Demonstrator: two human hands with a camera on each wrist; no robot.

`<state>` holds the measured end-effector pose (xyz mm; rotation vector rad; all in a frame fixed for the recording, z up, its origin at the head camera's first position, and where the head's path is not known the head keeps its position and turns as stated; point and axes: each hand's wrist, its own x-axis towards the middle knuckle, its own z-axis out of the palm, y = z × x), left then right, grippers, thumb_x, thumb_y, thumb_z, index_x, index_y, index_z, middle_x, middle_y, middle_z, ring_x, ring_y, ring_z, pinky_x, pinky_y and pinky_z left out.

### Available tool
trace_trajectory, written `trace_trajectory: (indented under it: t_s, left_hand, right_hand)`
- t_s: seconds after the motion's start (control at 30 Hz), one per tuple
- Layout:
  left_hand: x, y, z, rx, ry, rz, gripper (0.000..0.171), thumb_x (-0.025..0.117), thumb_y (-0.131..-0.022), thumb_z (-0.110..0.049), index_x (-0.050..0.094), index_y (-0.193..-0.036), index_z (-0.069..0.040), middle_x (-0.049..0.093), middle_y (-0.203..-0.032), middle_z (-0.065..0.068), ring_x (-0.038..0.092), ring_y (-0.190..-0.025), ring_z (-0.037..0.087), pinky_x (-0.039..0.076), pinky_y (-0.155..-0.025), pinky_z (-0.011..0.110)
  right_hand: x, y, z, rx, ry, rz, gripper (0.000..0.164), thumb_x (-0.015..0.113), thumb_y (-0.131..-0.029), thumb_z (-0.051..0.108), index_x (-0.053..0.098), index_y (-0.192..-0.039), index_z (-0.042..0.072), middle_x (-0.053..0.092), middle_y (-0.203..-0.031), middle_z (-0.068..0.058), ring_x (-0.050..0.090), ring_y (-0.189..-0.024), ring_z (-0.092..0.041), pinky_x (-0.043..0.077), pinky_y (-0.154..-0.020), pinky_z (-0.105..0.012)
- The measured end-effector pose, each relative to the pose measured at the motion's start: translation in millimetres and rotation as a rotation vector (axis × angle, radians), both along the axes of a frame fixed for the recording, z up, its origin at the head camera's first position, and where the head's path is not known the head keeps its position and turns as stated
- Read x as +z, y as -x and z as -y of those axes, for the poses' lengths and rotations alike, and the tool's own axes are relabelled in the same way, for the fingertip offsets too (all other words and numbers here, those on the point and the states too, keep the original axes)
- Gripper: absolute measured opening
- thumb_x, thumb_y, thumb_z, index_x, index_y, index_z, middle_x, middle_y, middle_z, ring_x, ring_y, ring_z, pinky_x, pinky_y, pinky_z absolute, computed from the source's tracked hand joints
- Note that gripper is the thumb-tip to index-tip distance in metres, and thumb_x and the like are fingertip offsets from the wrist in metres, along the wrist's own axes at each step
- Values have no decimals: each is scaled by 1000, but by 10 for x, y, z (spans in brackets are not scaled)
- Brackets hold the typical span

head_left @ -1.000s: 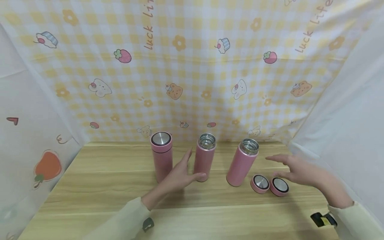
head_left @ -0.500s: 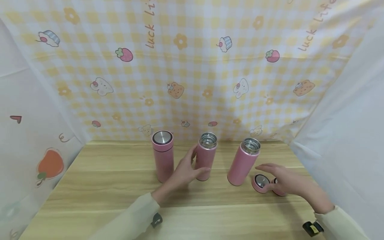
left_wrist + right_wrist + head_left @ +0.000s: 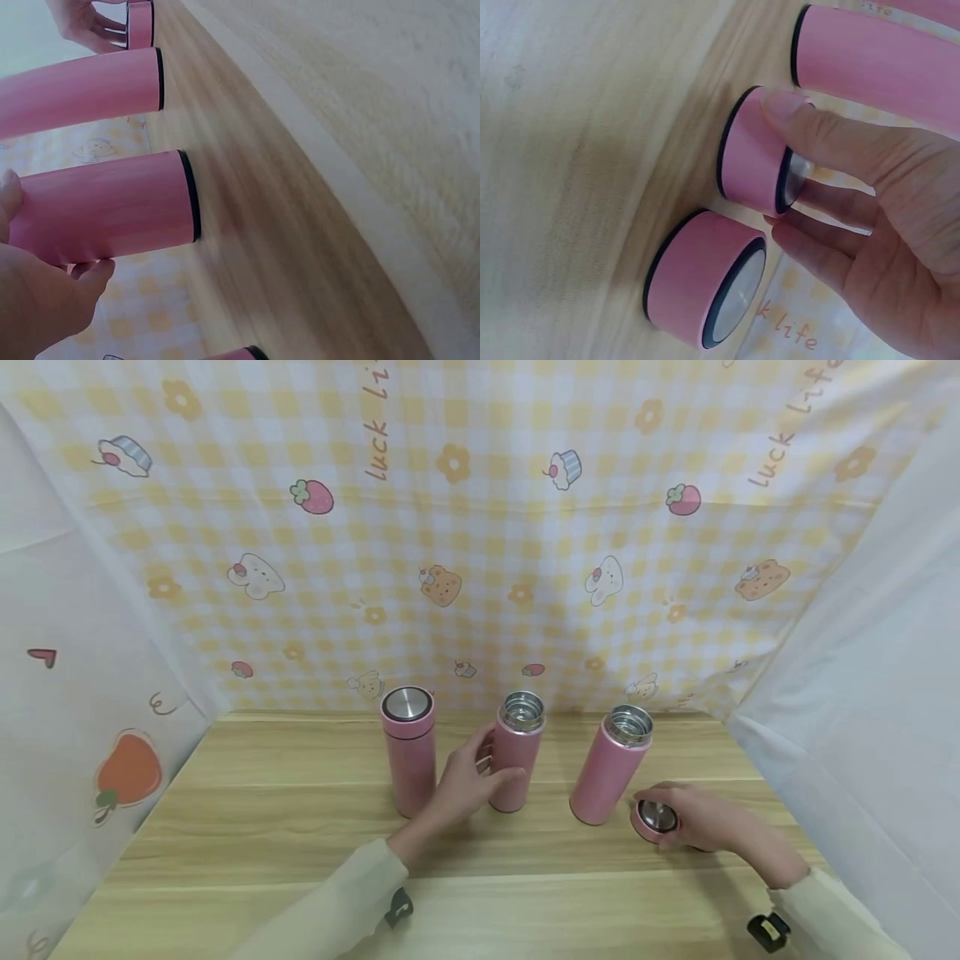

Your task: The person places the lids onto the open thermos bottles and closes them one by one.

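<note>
Three pink flasks stand on the wooden table. My left hand (image 3: 461,785) holds the middle flask (image 3: 517,747) around its body, thumb in front and fingers behind; its steel mouth is uncovered. To the right stands another uncapped flask (image 3: 603,781). The left one (image 3: 412,768) wears its lid. My right hand (image 3: 705,822) pinches a pink lid (image 3: 656,816) with a steel top, between thumb and fingers. That lid appears to rest on the table. A second lid (image 3: 697,281) sits beside it, mostly hidden under the right hand in the head view.
A yellow checked cloth (image 3: 480,527) hangs behind the table (image 3: 262,818). White cloth walls close in the left (image 3: 67,693) and right (image 3: 870,693) sides.
My left hand has closed in on the middle flask and taken hold of it. The right hand has moved left and down onto the nearer lid, now pinching it.
</note>
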<state>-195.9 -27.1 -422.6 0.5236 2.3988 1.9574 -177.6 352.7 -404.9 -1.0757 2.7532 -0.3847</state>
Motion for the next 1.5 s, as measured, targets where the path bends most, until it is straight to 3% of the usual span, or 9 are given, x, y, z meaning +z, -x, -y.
trace_trajectory:
  t_s: [0.23,0.63,0.93,1.1,1.33,1.5]
  left_hand:
    - [-35,9,-9,15,-33,-23,70,83,-89,-22,47,-149,-16,56,-140,11,52,-132,28,45,-107,42]
    - [-56,15,-39,38,-30,-25,71,86,-86,-22,49,-147,-17,57,-138,8,53,-130,26,47,-106,41]
    - [-70,17,-49,50,-35,-34,70,86,-85,-24,51,-145,-17,58,-137,8,54,-128,26,48,-105,40]
    - [-78,18,-46,48,-39,-53,69,85,-86,-22,51,-145,-16,59,-136,9,55,-127,28,48,-105,42]
    - [-79,4,-49,47,-48,-54,68,85,-86,-23,51,-145,-17,58,-137,10,54,-128,29,47,-106,44]
    - [-79,3,-52,46,-48,-51,69,85,-86,-23,50,-146,-17,58,-138,9,53,-129,28,45,-107,44]
  right_hand:
    - [-15,8,16,15,20,-47,52,90,-75,11,67,-120,1,66,-107,-13,65,-92,-28,58,-73,-38]
    - [-16,-119,-9,184,114,-174,45,89,-74,10,69,-114,4,66,-98,-2,62,-85,-13,56,-65,-28]
    - [215,-327,149,221,105,-109,55,91,-71,10,66,-120,4,66,-107,-2,62,-94,-13,58,-71,-28]
    - [352,-400,342,233,109,-77,55,91,-75,12,66,-124,12,65,-113,4,62,-98,-11,58,-74,-29]
    - [518,-408,644,309,123,-81,61,88,-78,13,63,-133,18,63,-122,7,61,-102,-7,57,-81,-28]
    - [644,-410,836,371,128,-134,55,89,-77,13,66,-128,11,61,-120,3,60,-103,-9,57,-82,-26]
